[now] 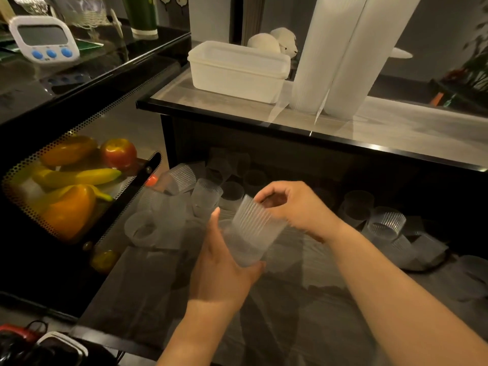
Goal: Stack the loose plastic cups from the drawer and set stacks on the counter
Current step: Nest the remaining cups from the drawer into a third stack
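Here the left hand (224,270) grips a short stack of ribbed cups (253,233) from below, tilted, over the open drawer (303,313). The right hand (293,207) pinches the stack's top rim with curled fingers. Loose cups (206,196) lie scattered in the drawer. On the counter (396,128) stand two tall stacks (343,54) beside a white tub (237,70).

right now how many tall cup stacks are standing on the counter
2. Both tall cup stacks stand side by side on the counter, right of the white tub: the left stack and the right stack. Their tops run out of frame; none seem hidden.
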`<state>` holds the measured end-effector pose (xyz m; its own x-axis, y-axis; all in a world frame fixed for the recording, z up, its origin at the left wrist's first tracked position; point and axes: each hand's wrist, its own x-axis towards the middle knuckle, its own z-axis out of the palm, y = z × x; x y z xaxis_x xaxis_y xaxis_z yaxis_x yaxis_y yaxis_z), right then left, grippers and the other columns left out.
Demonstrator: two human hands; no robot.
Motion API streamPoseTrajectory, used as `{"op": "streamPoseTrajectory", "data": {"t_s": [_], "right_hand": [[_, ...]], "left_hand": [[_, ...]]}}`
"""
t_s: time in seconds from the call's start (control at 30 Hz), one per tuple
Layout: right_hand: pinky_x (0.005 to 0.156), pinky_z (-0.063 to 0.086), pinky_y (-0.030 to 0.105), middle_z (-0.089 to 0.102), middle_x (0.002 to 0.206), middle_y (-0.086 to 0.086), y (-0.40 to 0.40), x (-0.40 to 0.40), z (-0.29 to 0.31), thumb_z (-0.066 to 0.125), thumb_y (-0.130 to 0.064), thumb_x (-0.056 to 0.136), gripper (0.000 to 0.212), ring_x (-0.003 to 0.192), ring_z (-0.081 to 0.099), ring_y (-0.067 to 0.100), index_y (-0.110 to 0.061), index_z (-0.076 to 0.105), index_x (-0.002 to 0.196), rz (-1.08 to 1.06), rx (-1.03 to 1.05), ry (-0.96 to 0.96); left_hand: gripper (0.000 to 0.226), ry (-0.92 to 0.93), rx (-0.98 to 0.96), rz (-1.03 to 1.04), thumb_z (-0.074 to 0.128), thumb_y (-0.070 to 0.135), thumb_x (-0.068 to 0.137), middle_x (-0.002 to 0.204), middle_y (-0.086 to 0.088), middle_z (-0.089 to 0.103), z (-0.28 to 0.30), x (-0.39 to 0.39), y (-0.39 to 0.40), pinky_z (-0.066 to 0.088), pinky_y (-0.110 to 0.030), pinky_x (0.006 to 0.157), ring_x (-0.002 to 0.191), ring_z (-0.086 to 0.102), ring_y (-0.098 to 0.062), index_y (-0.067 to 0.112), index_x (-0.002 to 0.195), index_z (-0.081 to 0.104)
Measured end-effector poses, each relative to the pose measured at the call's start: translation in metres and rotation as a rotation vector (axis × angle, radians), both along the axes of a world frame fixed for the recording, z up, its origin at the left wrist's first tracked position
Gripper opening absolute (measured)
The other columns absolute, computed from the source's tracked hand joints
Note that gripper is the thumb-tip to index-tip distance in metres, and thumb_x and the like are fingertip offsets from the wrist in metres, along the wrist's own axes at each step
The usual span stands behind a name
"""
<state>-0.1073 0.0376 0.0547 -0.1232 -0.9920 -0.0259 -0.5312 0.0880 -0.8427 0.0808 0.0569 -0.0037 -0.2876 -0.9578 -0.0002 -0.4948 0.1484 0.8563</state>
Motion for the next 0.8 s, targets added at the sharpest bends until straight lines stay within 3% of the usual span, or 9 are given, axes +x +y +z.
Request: {"op": "streamPoseTrajectory", "data": {"t_s": [0.2,0.3,0.43,0.5,0.6,0.73,0.8], "right_hand": [[0.077,0.056,0.018,0.075,0.087,-0.008,-0.005,0.011,-0.004,0.078,-0.01,0.081,0.018,0.086,0.069,-0.001,-0.024,0.076,0.091,0.075,0.091,0.086],[0.082,0.055,0.016,0.074,0.089,-0.013,-0.007,0.024,-0.012,0.075,-0.012,0.083,0.019,0.087,0.067,-0.005,-0.028,0.077,0.093,0.119,0.116,0.224],[0.082,0.05,0.014,0.071,0.097,-0.016,-0.012,0.036,-0.023,0.068,-0.013,0.089,0.019,0.093,0.063,-0.004,-0.027,0.075,0.1,0.212,0.149,0.362],[0.082,0.054,0.019,0.073,0.094,-0.011,-0.021,0.037,-0.027,0.066,-0.012,0.089,0.015,0.091,0.067,0.003,-0.024,0.074,0.095,0.194,0.169,0.212],[0.078,0.059,0.033,0.074,0.098,0.004,-0.048,0.038,-0.043,0.057,-0.005,0.093,0.016,0.087,0.073,0.02,-0.017,0.068,0.092,-0.067,0.179,-0.159],[0.075,0.06,0.032,0.06,0.127,-0.002,-0.091,0.046,-0.076,0.053,-0.001,0.093,0.041,0.089,0.07,0.014,-0.025,0.058,0.125,-0.081,0.178,-0.021],[0.081,0.058,0.033,0.055,0.134,0.001,-0.108,0.054,-0.085,0.057,-0.005,0.091,0.055,0.096,0.068,0.017,-0.029,0.048,0.14,-0.032,0.215,0.071]], "left_hand": [[0.121,-0.012,-0.015,0.005,0.086,0.046,0.062,0.134,0.006,0.046,0.002,0.0,0.001,0.053,-0.043,0.093,0.119,0.052,-0.017,0.053,0.139,-0.006],[0.109,-0.04,-0.076,0.005,0.083,0.045,0.068,0.142,0.007,0.043,0.002,0.003,-0.003,0.05,-0.033,0.092,0.123,0.05,-0.014,0.052,0.14,0.002],[0.086,-0.151,-0.087,-0.017,0.076,0.046,0.074,0.129,0.01,0.047,0.0,0.01,-0.008,0.044,-0.025,0.076,0.099,0.048,-0.005,0.049,0.136,0.017],[0.075,-0.163,-0.079,0.021,0.076,0.048,0.072,0.121,0.01,0.05,-0.001,0.012,-0.009,0.043,-0.028,0.073,0.098,0.054,-0.012,0.046,0.129,0.026],[0.072,-0.177,-0.072,0.075,0.077,0.052,0.07,0.118,0.008,0.051,0.0,0.016,-0.012,0.043,-0.029,0.074,0.102,0.057,-0.019,0.041,0.125,0.032],[0.072,-0.208,-0.049,0.117,0.076,0.053,0.071,0.123,0.006,0.05,0.001,0.021,-0.017,0.041,-0.027,0.075,0.106,0.056,-0.019,0.041,0.125,0.03],[0.072,-0.216,-0.036,0.127,0.076,0.052,0.072,0.125,0.005,0.048,0.0,0.024,-0.019,0.041,-0.027,0.075,0.107,0.056,-0.02,0.041,0.125,0.028]]}}
